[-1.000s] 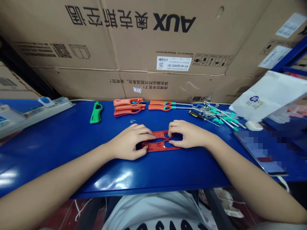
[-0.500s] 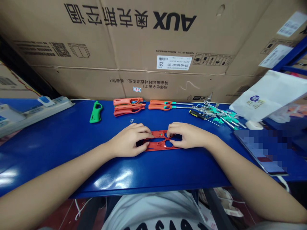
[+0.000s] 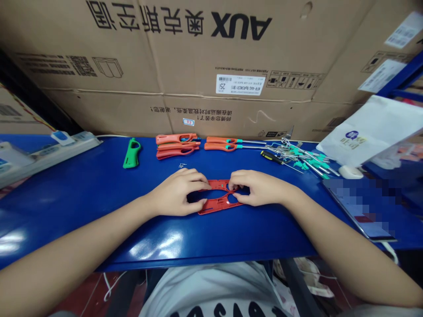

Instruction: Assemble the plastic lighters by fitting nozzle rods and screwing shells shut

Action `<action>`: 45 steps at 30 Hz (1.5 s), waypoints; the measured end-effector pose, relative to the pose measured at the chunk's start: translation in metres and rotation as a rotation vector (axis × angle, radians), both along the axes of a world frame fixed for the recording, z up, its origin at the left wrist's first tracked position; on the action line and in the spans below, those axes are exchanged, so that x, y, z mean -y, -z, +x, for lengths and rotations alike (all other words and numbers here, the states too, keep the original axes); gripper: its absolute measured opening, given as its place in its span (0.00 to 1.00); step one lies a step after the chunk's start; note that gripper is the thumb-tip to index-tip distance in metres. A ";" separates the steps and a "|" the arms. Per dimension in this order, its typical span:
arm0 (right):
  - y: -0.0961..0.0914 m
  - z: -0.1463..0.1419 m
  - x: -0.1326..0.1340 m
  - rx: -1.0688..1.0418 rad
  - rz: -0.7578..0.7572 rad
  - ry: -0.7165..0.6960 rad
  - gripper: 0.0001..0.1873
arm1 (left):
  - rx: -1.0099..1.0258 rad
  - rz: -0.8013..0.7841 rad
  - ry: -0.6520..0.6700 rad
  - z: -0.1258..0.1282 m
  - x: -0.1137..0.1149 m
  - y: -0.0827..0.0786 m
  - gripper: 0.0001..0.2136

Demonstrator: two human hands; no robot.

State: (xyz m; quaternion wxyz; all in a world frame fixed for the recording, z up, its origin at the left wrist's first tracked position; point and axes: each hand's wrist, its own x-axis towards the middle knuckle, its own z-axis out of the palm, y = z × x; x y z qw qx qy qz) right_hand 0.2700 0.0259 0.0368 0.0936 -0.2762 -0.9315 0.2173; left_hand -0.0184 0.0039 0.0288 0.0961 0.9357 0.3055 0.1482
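Observation:
Two red plastic lighter shell halves lie side by side on the blue table, their inner sides up. My left hand has its fingers curled over the left end of the far shell half, while its thumb touches the upper edge of the near shell half. At the right, my right hand grips both halves around their trigger rings with bent fingers and thumb. The near half slants, its left end closer to me. Small metal pieces lie just beyond my left hand.
Behind are a green lighter shell, stacked red-orange shells, orange lighters with metal tubes, a screwdriver and a pile of tubes with teal parts. A power strip stands left, a phone right; cardboard walls the back.
The left end of the near shell half has swung toward me, away from the far half. Both hands stay nearly in place.

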 end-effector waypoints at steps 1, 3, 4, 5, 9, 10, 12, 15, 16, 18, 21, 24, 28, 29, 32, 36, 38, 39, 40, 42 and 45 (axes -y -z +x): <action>0.000 0.000 0.000 0.001 0.002 0.001 0.05 | 0.000 0.001 0.000 0.000 0.000 0.000 0.14; 0.000 -0.001 0.000 0.008 0.011 0.002 0.04 | 0.001 0.006 0.003 0.001 -0.001 0.000 0.13; 0.000 -0.001 0.000 0.011 0.016 0.002 0.03 | 0.001 0.009 0.003 0.001 -0.001 0.000 0.13; -0.001 -0.001 0.001 0.013 0.020 0.002 0.03 | 0.003 0.012 0.002 0.000 -0.001 0.001 0.13; -0.002 -0.001 0.002 0.009 0.030 -0.004 0.03 | 0.011 0.013 0.002 -0.001 -0.002 0.002 0.12; -0.002 -0.001 0.002 0.010 0.033 -0.003 0.03 | 0.013 0.013 0.003 -0.001 -0.002 0.002 0.12; -0.002 0.000 0.001 0.013 0.037 -0.002 0.03 | 0.019 0.013 0.005 -0.001 -0.002 0.003 0.12; 0.000 0.000 0.001 0.014 0.044 -0.003 0.03 | 0.030 0.014 0.015 -0.001 -0.003 0.004 0.12; 0.000 0.000 0.000 0.012 0.047 -0.004 0.03 | 0.032 0.017 0.020 0.000 -0.003 0.004 0.12; 0.001 0.000 0.001 0.013 0.054 -0.006 0.03 | 0.033 0.025 0.025 0.000 -0.004 0.004 0.12; -0.003 0.001 0.001 0.003 0.059 -0.003 0.05 | 0.036 0.029 0.031 -0.001 -0.003 0.003 0.12; -0.010 0.008 -0.003 -0.028 0.127 0.080 0.08 | 0.051 0.021 0.033 -0.001 -0.002 0.001 0.13; -0.019 0.040 -0.023 0.031 0.350 0.433 0.10 | 0.068 0.024 0.052 -0.002 -0.001 0.000 0.14; -0.020 0.052 -0.029 0.069 0.385 0.543 0.09 | 0.067 0.021 0.065 -0.001 -0.001 0.000 0.15; -0.019 0.093 -0.049 0.194 0.454 0.889 0.07 | 0.067 0.000 0.126 -0.001 -0.001 0.001 0.17; -0.013 0.145 -0.069 0.361 0.396 1.263 0.22 | 0.065 -0.026 0.183 -0.001 0.000 0.002 0.21; -0.008 0.163 -0.075 0.391 0.278 1.387 0.21 | 0.053 -0.041 0.182 -0.001 0.000 0.003 0.23; -0.006 0.169 -0.078 0.395 0.239 1.404 0.19 | 0.046 -0.049 0.175 -0.002 0.001 0.003 0.24; -0.003 0.174 -0.080 0.395 0.212 1.416 0.16 | 0.042 -0.056 0.170 -0.002 0.001 0.003 0.26; 0.002 0.180 -0.083 0.372 0.204 1.424 0.12 | 0.039 -0.063 0.159 -0.002 0.001 0.003 0.28; 0.009 0.185 -0.085 0.280 0.263 1.378 0.13 | 0.027 -0.069 0.156 -0.002 0.001 0.002 0.29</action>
